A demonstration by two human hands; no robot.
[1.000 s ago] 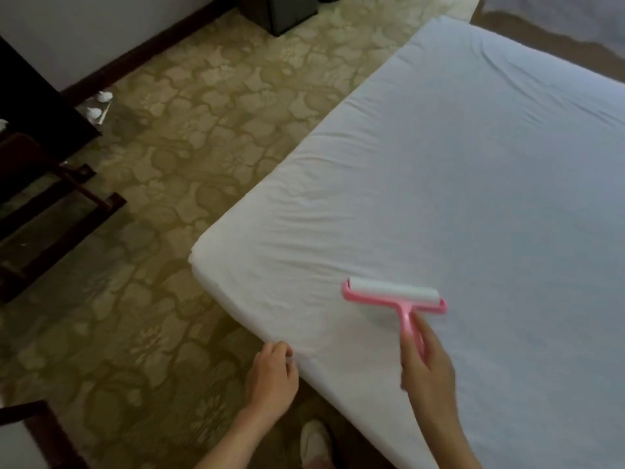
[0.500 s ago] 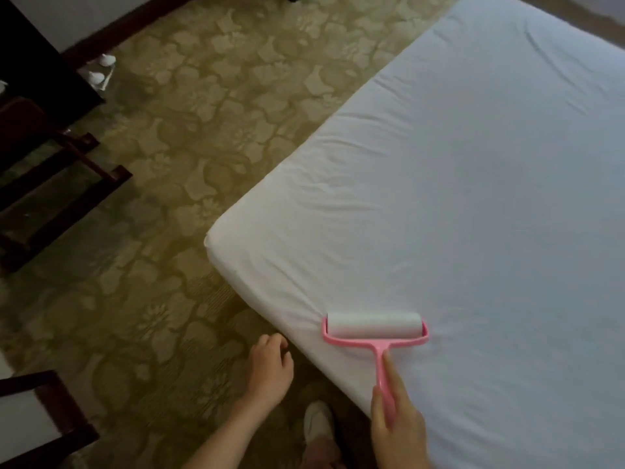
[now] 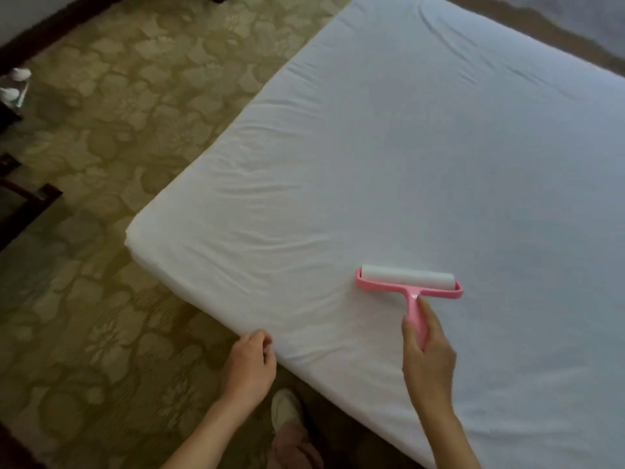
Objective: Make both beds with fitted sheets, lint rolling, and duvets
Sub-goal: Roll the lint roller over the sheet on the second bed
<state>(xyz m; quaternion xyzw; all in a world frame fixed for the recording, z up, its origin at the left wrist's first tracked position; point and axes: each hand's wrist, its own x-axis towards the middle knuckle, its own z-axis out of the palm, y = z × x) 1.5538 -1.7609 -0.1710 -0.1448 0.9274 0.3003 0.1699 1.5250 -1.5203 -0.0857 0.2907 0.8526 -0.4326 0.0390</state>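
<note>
Bed [image 3: 473, 147]: fills most of the view, its near corner pointing left over the patterned carpet [image 3: 118, 113]. The fitted sheet [image 3: 304, 214] is on, white, pulled over that corner and down the side.

Risk (my judgement): the cloth sits slack near the corner, with shallow creases along the left edge. A sticky roll pushed across slack cloth could lift it, bunch it, or drag the corner off the mattress. The likely cause would be too much downward pressure, or a stroke that runs against the folds. The middle of the bed looks smoother, and a few long creases show toward the far end.

Lint roller [image 3: 407, 282]: pink frame and handle, white roll. It lies flat on the sheet near the bed's near edge, roll crosswise, handle pointing back at me.

Risk: tipping the handle sideways would lift one end of the roll and leave a strip uncleaned. I see no lint on the roll at this sharpness.

Right grip [image 3: 427, 353]: wrapped round the lower handle, one finger laid up along it.

Left grip [image 3: 248, 363]: at the bed's near edge, fingers curled at the sheet. I cannot tell whether they pinch cloth or only touch it. If they hold nothing, the sheet has no anchor against the roller's pull.
</note>
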